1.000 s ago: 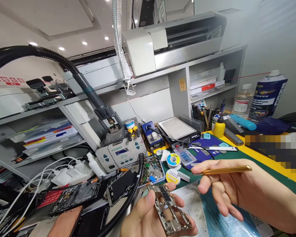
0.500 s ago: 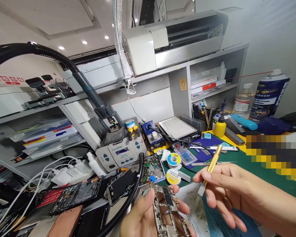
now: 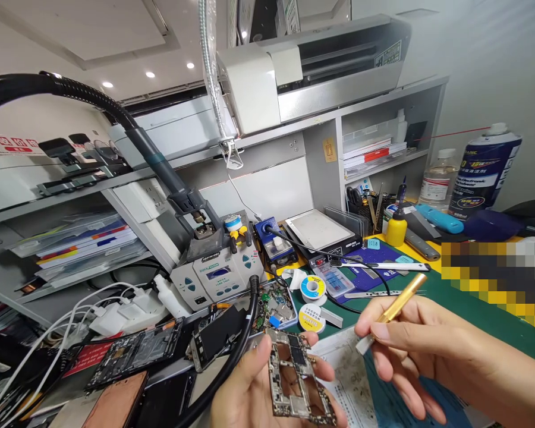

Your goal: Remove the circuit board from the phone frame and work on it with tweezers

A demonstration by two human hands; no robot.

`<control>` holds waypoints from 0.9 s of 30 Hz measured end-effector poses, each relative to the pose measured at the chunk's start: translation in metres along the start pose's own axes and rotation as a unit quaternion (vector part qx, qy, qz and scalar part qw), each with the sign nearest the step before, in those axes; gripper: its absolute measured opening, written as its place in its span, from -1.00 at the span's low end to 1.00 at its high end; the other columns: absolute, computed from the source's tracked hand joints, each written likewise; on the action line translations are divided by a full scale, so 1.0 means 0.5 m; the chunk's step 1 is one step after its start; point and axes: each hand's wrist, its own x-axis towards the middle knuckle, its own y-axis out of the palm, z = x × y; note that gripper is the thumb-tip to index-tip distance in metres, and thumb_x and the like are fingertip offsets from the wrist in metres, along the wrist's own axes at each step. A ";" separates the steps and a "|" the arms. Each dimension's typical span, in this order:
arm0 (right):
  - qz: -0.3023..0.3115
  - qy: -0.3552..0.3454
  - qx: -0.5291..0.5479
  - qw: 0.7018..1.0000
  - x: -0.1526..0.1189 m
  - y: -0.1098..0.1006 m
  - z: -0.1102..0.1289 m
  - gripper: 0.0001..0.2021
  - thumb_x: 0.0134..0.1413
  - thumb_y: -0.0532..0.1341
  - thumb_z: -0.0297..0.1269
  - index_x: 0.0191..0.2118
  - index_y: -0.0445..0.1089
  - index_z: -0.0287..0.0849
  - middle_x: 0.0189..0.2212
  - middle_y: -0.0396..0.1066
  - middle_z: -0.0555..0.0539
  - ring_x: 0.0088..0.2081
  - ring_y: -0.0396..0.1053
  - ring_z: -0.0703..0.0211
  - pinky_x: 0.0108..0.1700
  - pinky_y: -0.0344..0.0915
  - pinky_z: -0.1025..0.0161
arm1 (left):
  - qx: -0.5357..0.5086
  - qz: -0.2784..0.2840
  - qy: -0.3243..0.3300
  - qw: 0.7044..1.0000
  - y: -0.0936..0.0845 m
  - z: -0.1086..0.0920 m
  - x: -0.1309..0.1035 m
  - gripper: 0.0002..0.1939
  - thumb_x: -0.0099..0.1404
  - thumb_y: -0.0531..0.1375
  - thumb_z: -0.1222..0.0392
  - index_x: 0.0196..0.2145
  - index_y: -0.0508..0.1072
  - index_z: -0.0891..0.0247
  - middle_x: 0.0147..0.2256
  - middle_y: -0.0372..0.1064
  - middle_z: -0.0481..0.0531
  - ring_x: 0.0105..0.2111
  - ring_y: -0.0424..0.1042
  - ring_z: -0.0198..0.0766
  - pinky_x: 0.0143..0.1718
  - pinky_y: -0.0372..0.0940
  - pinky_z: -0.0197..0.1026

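Now — left hand (image 3: pixel 267 395) grips circuit board (image 3: pixel 296 380) | right hand (image 3: pixel 410 345) pinches gold-handled tool (image 3: pixel 395 309), blade down, just right of board — above green mat (image 3: pixel 446 297).

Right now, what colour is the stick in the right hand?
Gold handle, whitish tip, seen in the head view.

We see a bare phone circuit board (image 3: pixel 296 383), a frame-shaped piece with open cut-outs and small chips along its edges, held upright above the counter. Right of it, a slim brass-handled scraper (image 3: pixel 392 312) tilts, its flat pale blade lowest.
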 end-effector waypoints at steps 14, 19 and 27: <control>-0.047 -0.001 -0.021 0.999 0.006 -0.012 -0.013 -0.70 0.02 0.45 0.01 -0.27 0.55 -0.11 -0.51 0.54 -0.06 -0.61 0.49 0.18 -0.66 0.31 0.44 | -0.067 -0.072 0.121 0.988 0.009 0.007 -0.002 -0.51 0.46 0.05 0.00 -0.11 0.62 0.46 -0.18 0.60 0.32 -0.18 0.61 0.06 0.08 0.39 0.10; -0.046 -0.004 -0.029 0.998 0.010 -0.028 -0.026 -0.72 0.03 0.43 0.03 -0.26 0.59 -0.06 -0.51 0.54 -0.08 -0.61 0.50 0.15 -0.67 0.32 0.42 | -0.082 -0.074 0.140 0.984 0.006 0.004 0.001 -0.58 0.45 0.07 0.05 -0.15 0.61 0.44 -0.14 0.60 0.32 -0.02 0.57 0.08 0.19 0.34 0.08; -0.013 -0.068 -0.137 0.988 0.003 -0.028 -0.027 -0.81 0.01 0.45 -0.02 -0.22 0.62 0.13 -0.50 0.52 -0.03 -0.53 0.54 0.12 -0.66 0.30 0.44 | -0.035 -0.243 0.104 0.964 0.033 0.017 0.014 -0.66 0.40 0.21 0.01 -0.28 0.54 0.41 -0.26 0.62 0.31 -0.18 0.65 0.04 -0.01 0.50 0.02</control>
